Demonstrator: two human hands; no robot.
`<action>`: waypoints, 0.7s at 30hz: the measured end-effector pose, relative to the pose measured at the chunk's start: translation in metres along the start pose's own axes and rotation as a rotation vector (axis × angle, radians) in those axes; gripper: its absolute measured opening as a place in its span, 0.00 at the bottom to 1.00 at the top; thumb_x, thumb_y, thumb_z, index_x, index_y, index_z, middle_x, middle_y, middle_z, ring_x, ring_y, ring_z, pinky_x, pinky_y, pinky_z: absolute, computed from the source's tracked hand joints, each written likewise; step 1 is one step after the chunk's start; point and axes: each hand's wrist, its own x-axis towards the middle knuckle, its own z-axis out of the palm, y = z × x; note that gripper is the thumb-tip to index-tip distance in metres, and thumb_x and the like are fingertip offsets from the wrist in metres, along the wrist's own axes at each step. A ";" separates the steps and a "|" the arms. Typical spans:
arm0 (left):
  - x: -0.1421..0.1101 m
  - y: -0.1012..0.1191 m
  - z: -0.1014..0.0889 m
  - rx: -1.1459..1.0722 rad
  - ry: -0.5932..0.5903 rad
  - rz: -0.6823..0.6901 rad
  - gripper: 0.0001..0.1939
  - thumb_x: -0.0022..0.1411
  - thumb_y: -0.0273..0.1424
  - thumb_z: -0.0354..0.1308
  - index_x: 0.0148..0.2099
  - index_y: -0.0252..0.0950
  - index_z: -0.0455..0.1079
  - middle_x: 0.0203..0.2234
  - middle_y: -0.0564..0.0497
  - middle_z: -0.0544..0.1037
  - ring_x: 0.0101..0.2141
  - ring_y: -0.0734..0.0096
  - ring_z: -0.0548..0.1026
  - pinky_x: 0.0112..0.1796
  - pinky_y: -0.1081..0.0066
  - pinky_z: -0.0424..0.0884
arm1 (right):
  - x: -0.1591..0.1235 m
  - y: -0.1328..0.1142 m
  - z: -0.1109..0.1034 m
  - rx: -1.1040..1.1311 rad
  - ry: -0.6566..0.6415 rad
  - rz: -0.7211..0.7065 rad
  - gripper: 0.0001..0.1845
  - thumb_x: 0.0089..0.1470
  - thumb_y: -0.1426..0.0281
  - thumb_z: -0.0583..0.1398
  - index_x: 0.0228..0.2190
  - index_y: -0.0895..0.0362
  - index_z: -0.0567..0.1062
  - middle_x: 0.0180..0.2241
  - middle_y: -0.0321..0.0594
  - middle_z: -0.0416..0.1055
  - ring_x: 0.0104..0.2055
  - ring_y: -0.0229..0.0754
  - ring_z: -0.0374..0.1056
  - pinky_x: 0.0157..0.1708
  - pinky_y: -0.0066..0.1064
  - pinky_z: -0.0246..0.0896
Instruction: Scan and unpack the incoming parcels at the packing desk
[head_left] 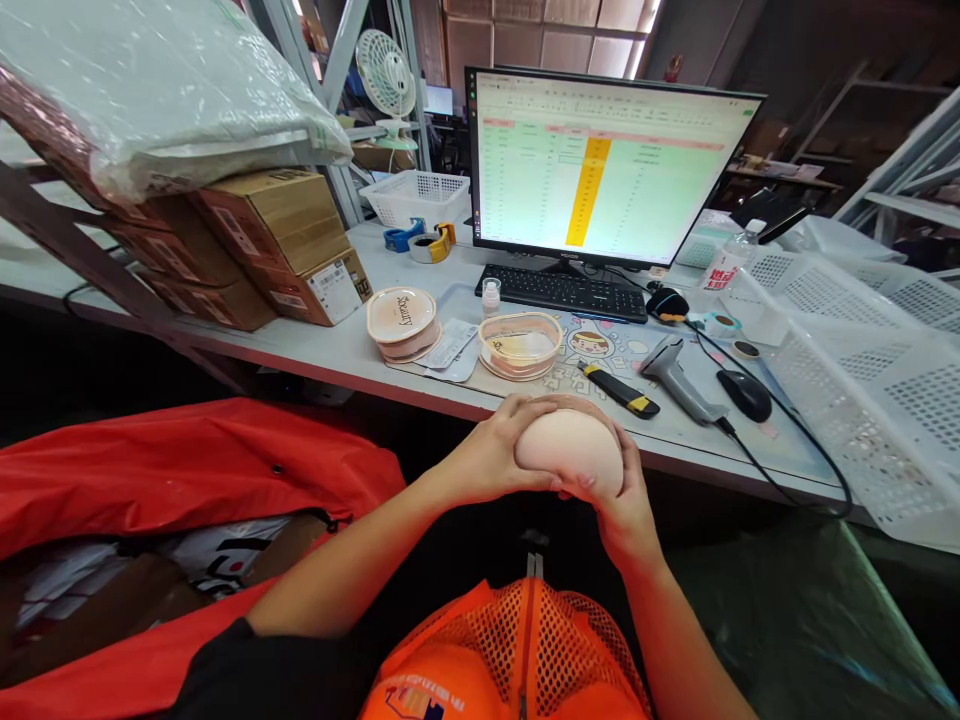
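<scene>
left hand [487,455] and right hand [621,512] are cupping a peach foam pad [571,452], fingers [536,408] curling snugly around it, an open round tub [520,345] sitting just ahead.

In front of you: one long white workbench [315,348]; one flat monitor [600,165]; one white desk fan [386,80] on a grey steel shelving frame [334,70]; pale panelled back wall [525,25], bright at upper right; one dim side rack [832,130].

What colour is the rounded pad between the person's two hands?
The rounded pad is pale peach, and it shows best in the head view.
</scene>
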 end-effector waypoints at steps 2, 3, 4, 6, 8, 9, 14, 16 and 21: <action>0.005 0.000 0.006 0.004 0.033 -0.051 0.49 0.55 0.55 0.74 0.73 0.50 0.61 0.66 0.42 0.67 0.63 0.42 0.72 0.65 0.44 0.68 | 0.006 0.005 -0.002 -0.057 0.025 -0.027 0.49 0.48 0.56 0.75 0.67 0.47 0.65 0.67 0.47 0.64 0.62 0.57 0.69 0.58 0.51 0.72; 0.007 0.001 0.009 0.017 0.045 -0.075 0.50 0.55 0.56 0.74 0.73 0.49 0.60 0.66 0.41 0.67 0.63 0.41 0.72 0.65 0.43 0.68 | 0.010 0.006 -0.003 -0.080 0.035 -0.041 0.49 0.49 0.56 0.75 0.67 0.47 0.65 0.67 0.47 0.64 0.62 0.56 0.69 0.58 0.51 0.72; 0.010 0.001 0.011 0.032 0.054 -0.096 0.51 0.55 0.57 0.73 0.74 0.48 0.59 0.67 0.41 0.67 0.63 0.40 0.71 0.65 0.41 0.68 | 0.014 0.007 -0.004 -0.096 0.044 -0.057 0.48 0.50 0.56 0.75 0.67 0.47 0.65 0.67 0.47 0.64 0.62 0.56 0.69 0.59 0.51 0.71; 0.017 0.000 0.012 0.037 0.051 -0.103 0.55 0.54 0.60 0.72 0.75 0.46 0.56 0.69 0.39 0.66 0.64 0.38 0.71 0.64 0.41 0.69 | 0.024 0.008 -0.007 -0.104 0.054 -0.080 0.45 0.51 0.56 0.74 0.67 0.48 0.68 0.66 0.47 0.67 0.61 0.56 0.70 0.61 0.52 0.69; 0.028 -0.007 0.005 0.010 0.065 -0.048 0.56 0.56 0.62 0.69 0.77 0.46 0.51 0.69 0.37 0.66 0.63 0.40 0.71 0.62 0.43 0.71 | 0.036 0.009 -0.013 -0.071 0.073 -0.082 0.43 0.51 0.56 0.73 0.66 0.49 0.70 0.63 0.47 0.70 0.60 0.55 0.71 0.61 0.53 0.69; 0.036 -0.013 -0.003 0.015 0.116 -0.004 0.56 0.58 0.63 0.67 0.77 0.46 0.50 0.69 0.37 0.66 0.64 0.41 0.71 0.62 0.44 0.70 | 0.042 0.008 -0.017 -0.040 0.096 -0.075 0.44 0.51 0.57 0.73 0.65 0.49 0.70 0.62 0.47 0.72 0.59 0.55 0.72 0.60 0.53 0.69; 0.089 -0.068 -0.045 0.434 0.410 0.007 0.57 0.51 0.57 0.75 0.75 0.42 0.57 0.73 0.34 0.57 0.72 0.29 0.55 0.68 0.33 0.55 | 0.080 -0.008 -0.042 0.107 0.288 -0.070 0.46 0.46 0.58 0.75 0.64 0.51 0.71 0.58 0.47 0.73 0.55 0.52 0.73 0.54 0.48 0.75; 0.104 -0.091 -0.049 0.538 0.364 -0.064 0.59 0.48 0.54 0.78 0.75 0.41 0.58 0.74 0.33 0.57 0.72 0.24 0.53 0.66 0.30 0.56 | 0.095 -0.019 -0.052 0.124 0.347 -0.076 0.45 0.45 0.57 0.75 0.63 0.51 0.72 0.57 0.46 0.73 0.53 0.51 0.73 0.47 0.46 0.79; 0.109 -0.120 -0.033 0.506 0.466 0.021 0.47 0.57 0.49 0.74 0.72 0.38 0.62 0.67 0.37 0.68 0.69 0.38 0.62 0.68 0.42 0.61 | 0.126 -0.039 -0.068 0.041 0.413 -0.175 0.45 0.44 0.59 0.75 0.62 0.48 0.71 0.57 0.44 0.70 0.53 0.52 0.72 0.35 0.41 0.81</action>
